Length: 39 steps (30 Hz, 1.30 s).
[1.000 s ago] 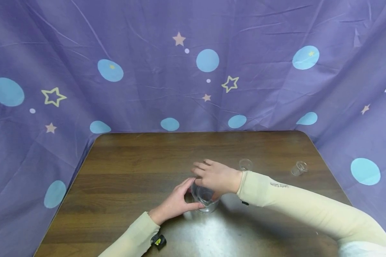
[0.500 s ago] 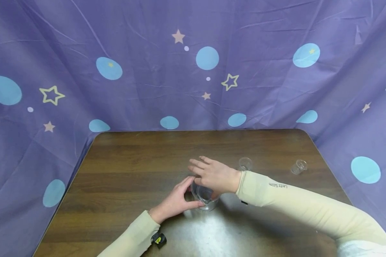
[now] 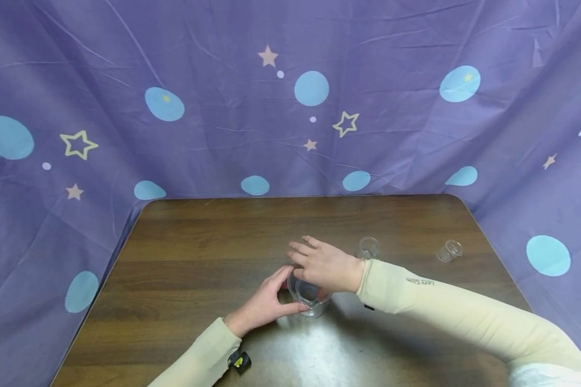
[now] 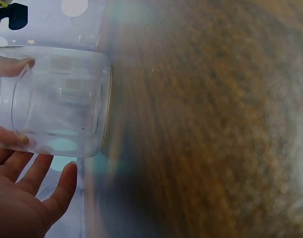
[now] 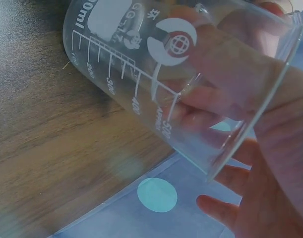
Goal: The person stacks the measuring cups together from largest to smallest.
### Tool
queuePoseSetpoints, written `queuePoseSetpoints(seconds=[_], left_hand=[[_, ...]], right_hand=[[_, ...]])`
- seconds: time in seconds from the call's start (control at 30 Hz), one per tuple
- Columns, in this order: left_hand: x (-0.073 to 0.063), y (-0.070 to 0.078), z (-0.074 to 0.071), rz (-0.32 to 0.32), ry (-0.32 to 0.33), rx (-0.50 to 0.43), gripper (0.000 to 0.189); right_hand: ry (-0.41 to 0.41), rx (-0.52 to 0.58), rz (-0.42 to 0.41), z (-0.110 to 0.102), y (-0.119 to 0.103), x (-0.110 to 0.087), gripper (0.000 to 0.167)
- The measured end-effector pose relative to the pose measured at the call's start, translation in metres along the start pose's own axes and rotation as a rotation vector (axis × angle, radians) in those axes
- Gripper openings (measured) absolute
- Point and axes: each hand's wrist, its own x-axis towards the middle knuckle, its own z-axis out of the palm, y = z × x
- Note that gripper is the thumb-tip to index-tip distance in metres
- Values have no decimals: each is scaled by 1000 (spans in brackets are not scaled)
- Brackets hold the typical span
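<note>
A large clear glass beaker (image 3: 313, 310) stands on the table, with white graduations and printing in the right wrist view (image 5: 116, 82). My left hand (image 3: 261, 310) grips it from the left, thumb near the spout and fingers behind. Inside it sits a smaller glass beaker (image 4: 62, 106), its rim below the outer rim. My right hand (image 3: 325, 267) reaches over the mouth from the right; its thumb and a finger go down inside and pinch the inner beaker's rim. The right hand's other fingers spread above the opening. Glare and transparency blur the inner beaker's outline.
A small glass beaker (image 3: 368, 248) stands behind the right wrist. Another small beaker (image 3: 449, 251) stands near the right edge of the brown wooden table (image 3: 193, 236). A purple patterned curtain (image 3: 213, 107) surrounds the table's back and sides.
Both hands stay nearly still around the nested beakers. The head view shifts slightly.
</note>
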Motion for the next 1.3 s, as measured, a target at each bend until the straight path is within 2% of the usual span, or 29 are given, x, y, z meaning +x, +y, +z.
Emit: queuePoseSetpoints(seconds=[0.33,0.53,0.63,0.83,1.07,1.3], left_hand=[[0,1,0,-17,-22,-22,80],[0,0,0,-46,-28,-30,81],[0,-1,0,-39,-21,-16,82],[0,1,-1,-24,-9,-2,84],[0,1,-1,-48,-21,-15,87],[0,0,-1,-57,-18,-9,88]], right_hand=[[16,49,17,-3,1,-4,76],[19,189,36,-8,9,-8,62],[29,247,41,-13,15,-12,57],[56,348,43,-23,25,-25,56],[22,368,85,-32,34,-38,51],[87,373,87,-36,43,-51,45]])
